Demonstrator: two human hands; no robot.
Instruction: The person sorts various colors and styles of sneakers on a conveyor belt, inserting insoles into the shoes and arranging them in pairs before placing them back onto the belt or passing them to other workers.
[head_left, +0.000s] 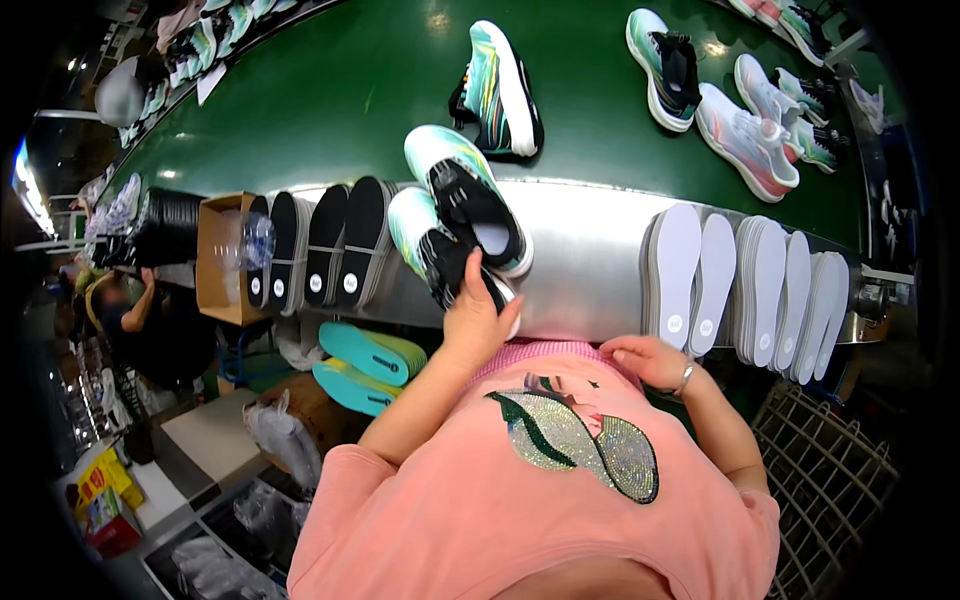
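My left hand (pixel 478 318) is closed round the heel of a mint-green and black sneaker (pixel 428 238), one digit reaching up at the shoe's opening. A matching sneaker (pixel 465 195) lies right beside it on the metal ledge, its toe over the green surface and a pale insole visible inside. By the ledge's front edge, close to my body, my right hand (pixel 648 360) is empty, its fingers loosely stretched out. Farther off, another mint-green sneaker (pixel 500 90) lies on its side on the green surface.
Bundled black insoles (pixel 368 235) and a cardboard box (pixel 222 260) stand along the left ledge; stacked grey insoles (pixel 675 270) line the right. Teal insoles (pixel 365 355) sit below the ledge. More sneakers (pixel 745 140) lie at far right. A wire basket (pixel 825 480) stands low right; another person (pixel 150 320) is far left.
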